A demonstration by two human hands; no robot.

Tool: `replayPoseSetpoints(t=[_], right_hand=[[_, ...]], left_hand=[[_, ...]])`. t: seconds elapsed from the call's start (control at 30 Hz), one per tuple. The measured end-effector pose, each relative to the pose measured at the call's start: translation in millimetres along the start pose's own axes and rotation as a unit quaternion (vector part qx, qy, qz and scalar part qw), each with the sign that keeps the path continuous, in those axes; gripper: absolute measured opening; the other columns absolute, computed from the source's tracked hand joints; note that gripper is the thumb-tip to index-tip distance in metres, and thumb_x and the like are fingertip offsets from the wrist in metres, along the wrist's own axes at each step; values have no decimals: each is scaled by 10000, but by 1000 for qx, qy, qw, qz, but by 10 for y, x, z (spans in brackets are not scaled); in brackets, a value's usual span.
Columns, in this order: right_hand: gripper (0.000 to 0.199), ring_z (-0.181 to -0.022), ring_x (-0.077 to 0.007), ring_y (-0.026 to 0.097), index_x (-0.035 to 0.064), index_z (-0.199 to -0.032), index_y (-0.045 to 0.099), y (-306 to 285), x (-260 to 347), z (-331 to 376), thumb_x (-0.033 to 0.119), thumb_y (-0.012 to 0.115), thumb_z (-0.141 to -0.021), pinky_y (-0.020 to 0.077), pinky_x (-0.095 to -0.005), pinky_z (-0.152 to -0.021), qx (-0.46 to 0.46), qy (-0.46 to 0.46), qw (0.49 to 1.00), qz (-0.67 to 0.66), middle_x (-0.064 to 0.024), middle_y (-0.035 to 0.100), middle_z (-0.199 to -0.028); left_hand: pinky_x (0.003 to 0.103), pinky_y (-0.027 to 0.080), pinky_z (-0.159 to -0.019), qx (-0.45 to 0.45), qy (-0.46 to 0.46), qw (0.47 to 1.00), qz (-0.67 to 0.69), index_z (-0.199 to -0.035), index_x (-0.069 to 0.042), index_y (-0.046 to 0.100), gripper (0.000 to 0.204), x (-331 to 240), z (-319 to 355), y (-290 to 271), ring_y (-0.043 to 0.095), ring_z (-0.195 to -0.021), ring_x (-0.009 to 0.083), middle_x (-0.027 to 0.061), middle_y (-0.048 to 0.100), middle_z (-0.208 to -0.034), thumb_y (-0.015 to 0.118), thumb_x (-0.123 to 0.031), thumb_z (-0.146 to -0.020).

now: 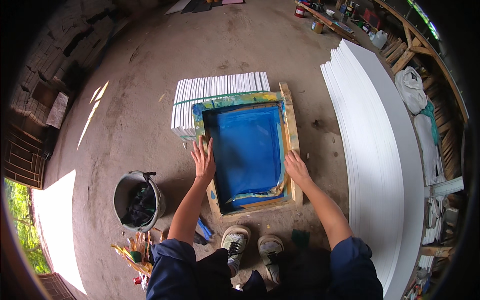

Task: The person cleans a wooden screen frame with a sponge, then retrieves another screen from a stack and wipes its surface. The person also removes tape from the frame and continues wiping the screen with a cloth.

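In front of me is a wooden screen-printing frame (240,99), its rails stained with blue, yellow and green paint. Blue mesh (245,150) fills the frame, with brownish tape peeling along its lower edge. My left hand (203,162) rests on the left rail, fingers spread and stretched out. On the opposite side my right hand (297,167) grips the right rail with its fingers curled over it. A bundle of white sheets (220,86), bound with a green strap, stands at the frame's far edge. What lies under the frame is hidden.
A grey bucket (118,200) with dark cloth stands at the left, near a heap of coloured scraps (137,255). A long stack of white boards (370,150) runs along the right. My shoes (236,242) are just below the frame. Paint cans (317,27) stand far off.
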State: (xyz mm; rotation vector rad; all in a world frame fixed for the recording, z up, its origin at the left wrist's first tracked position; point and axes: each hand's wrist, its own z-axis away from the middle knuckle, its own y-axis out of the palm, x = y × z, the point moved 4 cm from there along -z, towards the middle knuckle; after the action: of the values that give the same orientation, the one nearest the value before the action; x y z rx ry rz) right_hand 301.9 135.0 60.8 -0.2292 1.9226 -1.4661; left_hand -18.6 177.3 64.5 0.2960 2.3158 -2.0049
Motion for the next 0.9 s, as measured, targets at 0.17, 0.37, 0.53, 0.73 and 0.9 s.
replayPoseSetpoints(t=[0.17, 0.37, 0.53, 0.73, 0.9], right_hand=[[116, -1127, -275, 513, 8, -841, 611, 59, -88, -37, 85, 532, -803, 274, -391, -1103, 32, -8, 998, -60, -140, 615, -944], [199, -1257, -260, 373, 36, -978, 629, -56, 103, -3, 156, 538, -849, 173, -416, -1128, 114, 9, 993, -35, -126, 542, -1147], [199, -1276, -275, 356, 32, -967, 636, 106, 153, 40, 157, 541, -845, 135, -426, -1137, 110, -3, 994, 23, -122, 537, -1141], [181, -1218, -358, 433, 22, -909, 635, 76, 234, -45, 156, 532, -844, 147, -489, -1127, 121, -50, 988, 84, -169, 554, -1087], [119, -1072, -347, 561, 33, -874, 535, 15, 206, -10, 148, 521, -846, 240, -499, -1091, 97, -116, 981, 124, -210, 579, -1029]], left_hand=[[564, 209, -1073, 1, 91, 991, 99, -1394, -159, 268, 784, -33, -51, -14, 64, -1340, 496, 310, -5, -1452, 505, 128, -704], [577, 240, -1041, -34, 115, 988, 95, -1261, -189, 407, 635, 63, -58, -19, 112, -1318, 506, 304, -2, -1458, 469, 152, -730], [606, 248, -1019, -59, 129, 983, 114, -1186, -193, 443, 571, 61, -47, -19, 156, -1264, 553, 298, -11, -1462, 455, 157, -734], [640, 253, -996, -45, 132, 985, 103, -1113, -184, 468, 506, 120, -6, 40, 157, -1242, 585, 303, -29, -1460, 459, 151, -734], [658, 251, -991, -25, 133, 985, 109, -1098, -175, 476, 486, 115, 1, 39, 152, -1237, 601, 312, -40, -1456, 477, 139, -727]])
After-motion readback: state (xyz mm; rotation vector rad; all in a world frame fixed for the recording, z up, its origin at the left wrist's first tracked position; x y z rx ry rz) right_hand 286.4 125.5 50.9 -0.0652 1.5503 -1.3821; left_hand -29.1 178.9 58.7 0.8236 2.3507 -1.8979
